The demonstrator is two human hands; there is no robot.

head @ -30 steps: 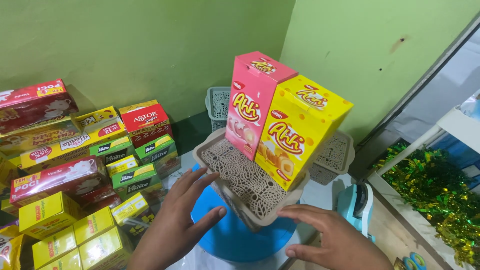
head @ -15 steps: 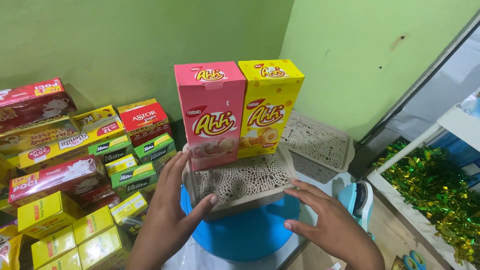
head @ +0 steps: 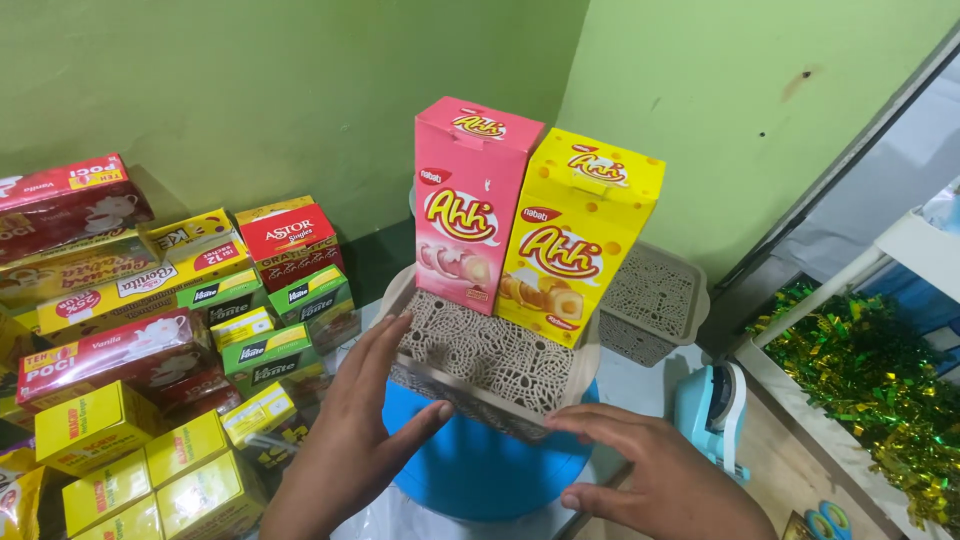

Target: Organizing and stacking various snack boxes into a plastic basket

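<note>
blue stool [head: 480,470]: round seat at about 6 o'clock of the frame centre, with the basket sitting on top of it.
basket [head: 490,362]: beige lacy plastic tray, long axis running roughly 10 to 4 o'clock, near edge facing the person.
yellow box [head: 575,240]: standing upright in the basket, long axis vertical, printed front facing the camera, just at 3 o'clock of the pink one and touching it.
pink box [head: 468,205]: also upright with its front toward the camera, top tipped a hair to 11 o'clock.
left hand [head: 355,420]: open and flat, fingertips resting on the basket's left rim at 9 o'clock, not gripping anything.
right hand [head: 650,475]: open too, fingers spread, index tip just touching the basket's near edge around 5 o'clock.
</note>
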